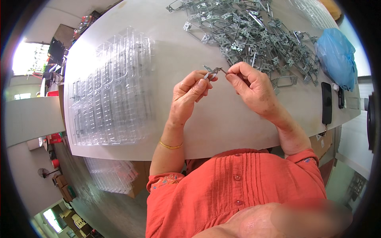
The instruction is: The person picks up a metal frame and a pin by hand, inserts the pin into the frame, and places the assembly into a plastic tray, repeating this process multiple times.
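– What is held, and where?
– At one o'clock, a small metal bracket [214, 71] is pinched by the left hand [188, 92], fingers curled
– And by the right hand [254, 88]?
– A thin dark piece [224, 71] is pinched between thumb and forefinger, its tip near the bracket

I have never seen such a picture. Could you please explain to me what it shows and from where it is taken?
There is no machine; a person works bare-handed. A wide camera on the person's head looks down, so straight edges bend. On the table lie clear plastic trays at left; farther right are a pile of metal parts, a blue bag and a phone. The left hand pinches a small metal part; the right hand grips a thin piece, perhaps its end.
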Tool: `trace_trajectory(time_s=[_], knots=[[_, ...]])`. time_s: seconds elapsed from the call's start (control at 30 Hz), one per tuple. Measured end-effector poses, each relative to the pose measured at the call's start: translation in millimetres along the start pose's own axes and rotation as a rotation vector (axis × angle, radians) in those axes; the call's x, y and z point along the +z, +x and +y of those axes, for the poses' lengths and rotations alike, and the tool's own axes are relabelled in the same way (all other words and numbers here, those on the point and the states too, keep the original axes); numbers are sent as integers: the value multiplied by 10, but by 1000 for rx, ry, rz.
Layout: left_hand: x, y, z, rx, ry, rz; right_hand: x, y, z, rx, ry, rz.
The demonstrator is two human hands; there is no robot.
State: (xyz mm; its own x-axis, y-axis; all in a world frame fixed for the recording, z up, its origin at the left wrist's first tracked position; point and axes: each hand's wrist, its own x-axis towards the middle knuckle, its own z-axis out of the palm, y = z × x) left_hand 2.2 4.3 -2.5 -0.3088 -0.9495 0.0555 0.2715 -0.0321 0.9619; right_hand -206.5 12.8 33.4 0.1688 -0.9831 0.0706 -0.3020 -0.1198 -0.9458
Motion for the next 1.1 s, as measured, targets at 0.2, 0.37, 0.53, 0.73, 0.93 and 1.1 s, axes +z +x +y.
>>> trace_trajectory(time_s=[0.2, 0.37, 0.53, 0.73, 0.93, 1.1], knots=[[-14, -20, -4, 55, 68, -15, -10, -2, -3, 8, -1, -17], [7, -39, 30, 70, 98, 22, -27, 7, -79, 122, 167, -66], [-42, -52, 107, 25, 121, -73, -124, 55, -46, 311, 383, -255], [-5, -65, 131, -6, 101, -174, -124, 71, -5, 361, 693, -307], [-15, -80, 87, -16, 84, -290, -175, 79, -26, 389, 567, -402], [8, -70, 171, -140, 102, -416, -138, 57, -1, 95, 216, -37]])
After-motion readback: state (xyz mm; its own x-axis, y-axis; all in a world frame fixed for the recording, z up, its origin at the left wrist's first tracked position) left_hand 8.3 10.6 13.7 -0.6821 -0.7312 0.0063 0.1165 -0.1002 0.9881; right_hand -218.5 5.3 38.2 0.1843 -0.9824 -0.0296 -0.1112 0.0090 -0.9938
